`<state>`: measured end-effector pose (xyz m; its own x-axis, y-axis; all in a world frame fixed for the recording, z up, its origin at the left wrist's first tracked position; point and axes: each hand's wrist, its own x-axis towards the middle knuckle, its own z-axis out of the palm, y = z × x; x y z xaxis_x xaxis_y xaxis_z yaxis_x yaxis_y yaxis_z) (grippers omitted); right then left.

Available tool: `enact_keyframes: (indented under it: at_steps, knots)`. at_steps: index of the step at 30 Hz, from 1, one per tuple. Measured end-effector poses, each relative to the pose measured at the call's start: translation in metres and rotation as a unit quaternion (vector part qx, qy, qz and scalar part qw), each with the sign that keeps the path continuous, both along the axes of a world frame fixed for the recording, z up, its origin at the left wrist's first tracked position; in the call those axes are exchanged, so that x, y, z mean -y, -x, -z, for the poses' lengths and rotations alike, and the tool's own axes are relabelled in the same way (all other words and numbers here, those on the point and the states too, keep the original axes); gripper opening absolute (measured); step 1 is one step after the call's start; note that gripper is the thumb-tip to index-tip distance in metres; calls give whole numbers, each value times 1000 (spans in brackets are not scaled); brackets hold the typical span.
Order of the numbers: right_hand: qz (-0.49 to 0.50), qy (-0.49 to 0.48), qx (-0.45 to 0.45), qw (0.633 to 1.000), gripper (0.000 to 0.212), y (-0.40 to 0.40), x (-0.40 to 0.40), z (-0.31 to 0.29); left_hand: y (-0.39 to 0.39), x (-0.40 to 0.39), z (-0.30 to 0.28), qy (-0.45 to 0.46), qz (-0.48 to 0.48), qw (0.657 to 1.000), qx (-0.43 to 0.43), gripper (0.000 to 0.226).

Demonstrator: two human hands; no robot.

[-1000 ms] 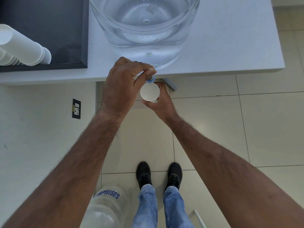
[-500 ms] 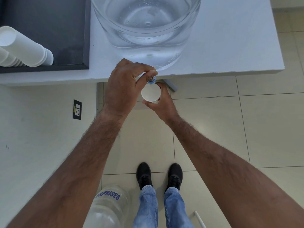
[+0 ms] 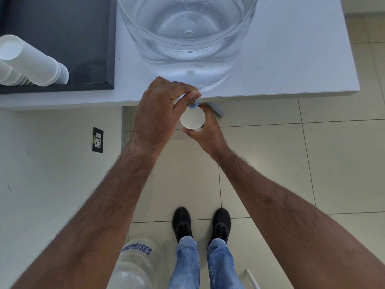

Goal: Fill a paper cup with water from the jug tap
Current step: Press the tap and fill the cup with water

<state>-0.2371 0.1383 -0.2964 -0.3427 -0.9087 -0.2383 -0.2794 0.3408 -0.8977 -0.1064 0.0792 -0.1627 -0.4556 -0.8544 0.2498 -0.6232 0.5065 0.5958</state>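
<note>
Jug (image 3: 187, 38): at the counter (image 3: 291, 59) front edge.
Left hand (image 3: 158, 113): clamped on the tap (image 3: 193, 103).
Right hand (image 3: 206, 130): gripping the cup (image 3: 192, 119) beneath the tap, past the edge.
Floor (image 3: 291, 163): open rightward.

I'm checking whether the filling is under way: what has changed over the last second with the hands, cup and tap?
Nothing visibly changed. The left hand stays closed on the blue tap at the base of the water jug, and the right hand keeps the paper cup under the spout. Whether water is flowing cannot be told.
</note>
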Motion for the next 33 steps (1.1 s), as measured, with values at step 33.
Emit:
enact_keyframes:
  at_steps: [33]
  knots:
    - [-11,18,27,999,61,7,-3,-17,-12,-27,16,121,24,989,76,32]
